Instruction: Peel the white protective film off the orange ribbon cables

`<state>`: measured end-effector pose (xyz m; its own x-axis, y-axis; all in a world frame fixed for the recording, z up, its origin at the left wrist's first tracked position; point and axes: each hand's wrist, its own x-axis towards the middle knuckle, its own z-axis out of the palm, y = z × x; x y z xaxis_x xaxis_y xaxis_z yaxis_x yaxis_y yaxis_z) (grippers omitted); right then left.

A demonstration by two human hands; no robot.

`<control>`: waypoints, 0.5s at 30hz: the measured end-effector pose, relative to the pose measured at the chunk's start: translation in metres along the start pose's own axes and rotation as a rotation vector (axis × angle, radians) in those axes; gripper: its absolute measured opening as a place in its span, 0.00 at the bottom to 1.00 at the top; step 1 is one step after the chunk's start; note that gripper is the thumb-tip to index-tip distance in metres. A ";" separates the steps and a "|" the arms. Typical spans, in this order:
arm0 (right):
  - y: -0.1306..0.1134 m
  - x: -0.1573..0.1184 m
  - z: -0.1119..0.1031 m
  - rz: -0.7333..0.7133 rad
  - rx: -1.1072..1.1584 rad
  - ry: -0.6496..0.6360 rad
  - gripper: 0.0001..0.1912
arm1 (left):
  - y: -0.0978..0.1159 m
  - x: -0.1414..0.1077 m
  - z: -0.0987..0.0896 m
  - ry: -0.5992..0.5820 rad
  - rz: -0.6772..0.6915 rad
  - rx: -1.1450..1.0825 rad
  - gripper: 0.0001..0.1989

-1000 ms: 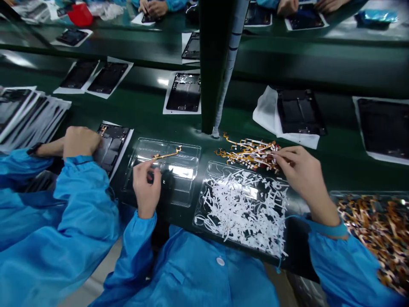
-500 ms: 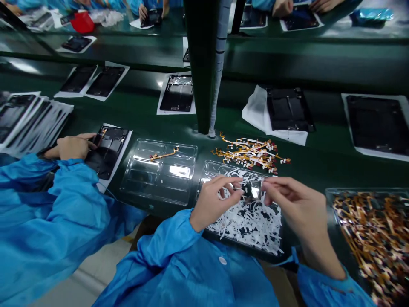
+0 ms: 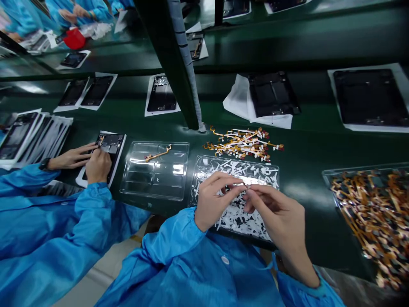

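From the head view, the left hand [image 3: 217, 200] and the right hand [image 3: 276, 213] sit low at centre, both nearly closed, their fingertips meeting over a clear tray [image 3: 236, 157] of white paper scraps [image 3: 238, 215]. Between them they seem to pinch a small pale strip [image 3: 246, 186], too small for its long axis to be read, and about equally near both hands. Above lies a loose pile of ribbon cables [image 3: 243, 143]; at left, a co-worker's hands [image 3: 72, 157] rest on a dark phone casing [image 3: 110, 144].
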<state>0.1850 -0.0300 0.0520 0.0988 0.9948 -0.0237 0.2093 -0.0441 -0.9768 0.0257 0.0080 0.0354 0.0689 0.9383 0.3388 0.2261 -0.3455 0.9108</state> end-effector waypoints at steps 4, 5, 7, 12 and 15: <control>0.002 -0.004 0.001 -0.021 -0.039 0.022 0.05 | 0.000 -0.003 0.001 -0.003 0.037 0.075 0.03; 0.002 -0.005 0.001 -0.028 -0.057 0.023 0.05 | 0.000 -0.004 0.000 -0.009 0.047 0.100 0.04; 0.003 -0.006 0.002 -0.049 -0.115 0.018 0.06 | 0.000 -0.006 -0.001 -0.003 0.078 0.167 0.04; 0.002 -0.007 0.010 -0.155 -0.298 0.026 0.07 | 0.002 -0.010 -0.002 0.061 0.123 0.316 0.03; 0.002 -0.008 0.016 -0.229 -0.384 0.039 0.08 | 0.001 -0.012 -0.003 0.072 0.107 0.314 0.03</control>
<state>0.1688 -0.0367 0.0463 0.0428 0.9790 0.1996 0.5752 0.1392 -0.8061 0.0227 -0.0034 0.0333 0.0417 0.8897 0.4546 0.5106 -0.4101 0.7557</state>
